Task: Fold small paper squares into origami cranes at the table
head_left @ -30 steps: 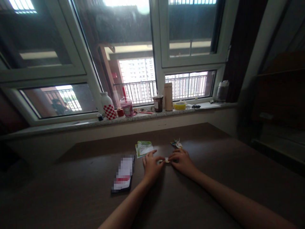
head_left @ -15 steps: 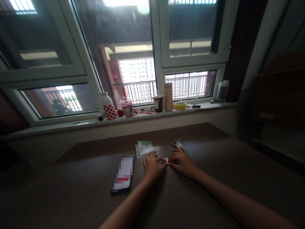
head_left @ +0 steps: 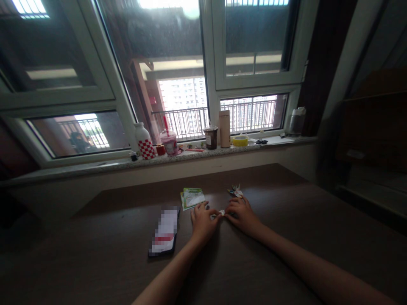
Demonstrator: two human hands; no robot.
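Observation:
Both my hands rest on a dark brown table [head_left: 286,237] and meet over a small piece of folded paper [head_left: 221,212]. My left hand [head_left: 202,222] pinches its left end with curled fingers. My right hand [head_left: 243,214] pinches the right end. A small colourful folded paper figure [head_left: 235,191] lies just beyond my right hand. A stack of green and white paper sheets [head_left: 191,197] lies just beyond my left hand.
A phone [head_left: 164,231] lies to the left of my left hand. The window sill [head_left: 95,165] behind the table holds a red and white checked bottle [head_left: 144,142], a pink cup [head_left: 169,142], a dark cup [head_left: 210,137], a tan flask [head_left: 224,128] and yellow tape [head_left: 240,140].
My hands have shifted very slightly away from me while working the small paper between the fingertips. Nothing else has moved.

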